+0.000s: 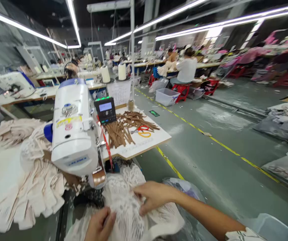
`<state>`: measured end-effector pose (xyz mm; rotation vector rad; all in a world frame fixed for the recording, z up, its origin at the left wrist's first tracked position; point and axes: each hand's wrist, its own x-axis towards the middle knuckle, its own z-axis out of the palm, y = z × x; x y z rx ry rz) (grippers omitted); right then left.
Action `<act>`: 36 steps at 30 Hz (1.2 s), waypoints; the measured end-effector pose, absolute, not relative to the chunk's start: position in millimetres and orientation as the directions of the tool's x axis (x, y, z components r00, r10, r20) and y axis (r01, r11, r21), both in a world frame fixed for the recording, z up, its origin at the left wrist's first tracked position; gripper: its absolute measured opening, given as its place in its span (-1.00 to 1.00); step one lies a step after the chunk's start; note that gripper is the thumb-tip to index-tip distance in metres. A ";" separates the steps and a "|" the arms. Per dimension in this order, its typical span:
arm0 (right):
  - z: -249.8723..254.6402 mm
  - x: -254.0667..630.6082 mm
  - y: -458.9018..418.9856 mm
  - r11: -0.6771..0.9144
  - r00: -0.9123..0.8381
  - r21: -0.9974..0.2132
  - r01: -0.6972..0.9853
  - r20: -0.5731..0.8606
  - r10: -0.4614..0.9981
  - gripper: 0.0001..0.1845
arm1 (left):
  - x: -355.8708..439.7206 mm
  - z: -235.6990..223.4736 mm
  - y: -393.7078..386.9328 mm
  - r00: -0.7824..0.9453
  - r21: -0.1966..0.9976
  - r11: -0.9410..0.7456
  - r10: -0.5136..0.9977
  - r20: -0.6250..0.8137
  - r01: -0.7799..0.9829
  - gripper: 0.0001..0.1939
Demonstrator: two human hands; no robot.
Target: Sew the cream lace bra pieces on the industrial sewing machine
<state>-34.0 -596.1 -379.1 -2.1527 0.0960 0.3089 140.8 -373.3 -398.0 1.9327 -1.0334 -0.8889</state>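
Both my hands rest on a pale lace fabric piece (123,201) low in the head view, just in front of a white sewing machine (73,134). My left hand (100,224) lies at the fabric's near edge with its fingers curled onto the cloth. My right hand (152,197) reaches in from the right, its fingers bent and pinching the lace near its middle. The fabric spreads over my lap and a clear plastic bag (181,187).
Stacks of pale cut pieces (28,194) lie left of the machine. Brown strips (123,129) and orange scissors (144,131) sit on the table (144,147) behind. A yellow floor line (209,135) crosses the grey aisle. A seated person (186,68) works far off. A bin (274,226) stands at the lower right.
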 end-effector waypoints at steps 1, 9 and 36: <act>-378.2 -29.9 -592.1 -0.591 0.983 -0.789 -0.170 -0.181 -0.040 -0.15 | 136.7 -388.3 -377.9 0.352 0.829 -0.349 -0.914 -0.200 -0.437 -0.41; -386.4 32.0 -565.4 -0.288 0.985 -0.954 -0.088 -0.040 -0.165 -0.46 | 170.5 -335.6 -401.5 0.382 0.818 -0.338 -0.910 -0.159 -0.465 -0.59; -375.2 98.7 -590.4 0.019 0.901 -0.964 -0.265 -0.255 -0.351 -0.44 | 235.0 -337.0 -423.7 0.691 0.778 -0.460 -0.721 -0.046 -0.428 -0.52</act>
